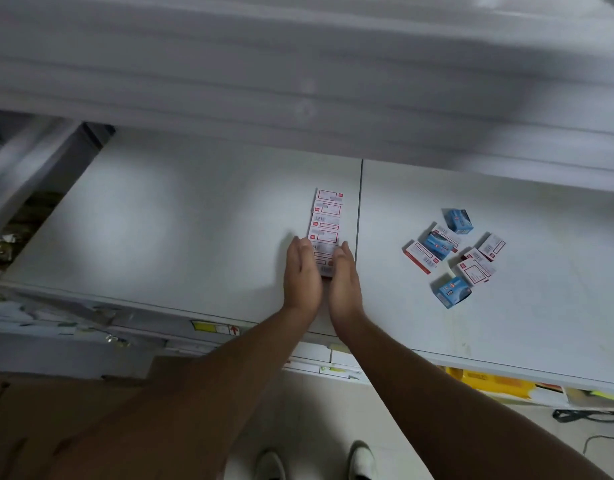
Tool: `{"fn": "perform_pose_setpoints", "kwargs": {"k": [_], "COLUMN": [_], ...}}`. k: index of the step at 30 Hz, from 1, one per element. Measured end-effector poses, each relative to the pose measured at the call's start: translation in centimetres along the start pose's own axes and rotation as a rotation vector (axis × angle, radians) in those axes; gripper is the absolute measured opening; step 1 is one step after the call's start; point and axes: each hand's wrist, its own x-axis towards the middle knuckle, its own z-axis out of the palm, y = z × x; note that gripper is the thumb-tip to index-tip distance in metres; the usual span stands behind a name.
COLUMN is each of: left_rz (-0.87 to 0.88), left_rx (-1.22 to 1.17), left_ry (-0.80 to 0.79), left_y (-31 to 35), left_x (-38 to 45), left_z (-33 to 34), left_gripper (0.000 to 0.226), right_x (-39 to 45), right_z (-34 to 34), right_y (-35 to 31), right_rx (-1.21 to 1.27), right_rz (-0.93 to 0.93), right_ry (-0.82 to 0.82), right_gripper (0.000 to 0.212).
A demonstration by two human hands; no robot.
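Observation:
A row of small white boxes with red print (pixel 326 220) lies end to end on the white shelf (pixel 160 220), running away from me beside the seam between two shelf panels. My left hand (pixel 301 271) presses flat against the row's left side with straight fingers. My right hand (pixel 345 282) presses flat against its right side. The nearest boxes sit between my palms and are partly hidden.
A loose pile of small blue boxes and white-and-red boxes (pixel 454 254) lies on the right shelf panel. A blurred upper shelf (pixel 298 81) overhangs the back. A brown cardboard carton (pixel 56 427) stands at lower left, and more stock shows under the shelf's front edge.

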Motion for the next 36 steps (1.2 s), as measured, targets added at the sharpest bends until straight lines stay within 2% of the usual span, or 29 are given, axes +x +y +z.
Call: {"fn": "perform_pose_setpoints", "kwargs": {"k": [4,8,10,13,18,20,23,25,33,36], "left_rz": [-0.007,-0.001,0.02,0.115,0.218,0.273,0.402,0.402,0.244,0.255], "left_rx": [0.028,0.109,0.201,0.47,0.981,1.21,1.646,1.841,1.883,1.879], "left_ry": [-0.005,-0.021,0.006,0.038,-0.102,-0.107,-0.095,-0.094,-0.026,-0.014], "left_y": [0.4,0.9,1.1,1.3,3.8,6.0,8.8,10.2,13.1,13.5], "left_x": [1.1,1.2,0.9,-0.2,-2.2,-3.5,-5.9,-7.7,-12.8,-14.2], "left_z": [0.5,0.0,-0.7,-2.5,-5.8,-6.3,-6.3,-6.0,-3.2,-1.9], "left_gripper": [0.055,0.061,0.058,0.055,0.057,0.056,0.051,0.051,0.054,0.053], "right_x": [0.8,0.3,0.0,-0.5,-1.3,-1.7,-2.8,-3.6,-6.3,-7.3], "right_z": [-0.1,-0.7,-1.5,-3.6,-6.8,-7.1,-7.4,-7.5,-9.5,-10.7], "right_y": [-0.4,-0.9,-1.1,-1.5,-5.6,-7.7,-10.5,-12.1,-14.7,-15.2], "right_rx": [-0.029,-0.136,-0.238,-0.506,-0.986,-1.169,-1.35,-1.446,-1.48,-1.508], "right_rz": [-0.004,-0.013,-0.048,-0.151,-0.209,-0.217,-0.25,-0.289,-0.391,-0.395], "right_ry": [0.017,0.027,0.034,-0.012,-0.154,-0.214,-0.278,-0.313,-0.388,-0.379], "right_gripper": [0.029,0.045,0.045,0.047,0.052,0.049,0.046,0.046,0.048,0.048]}}
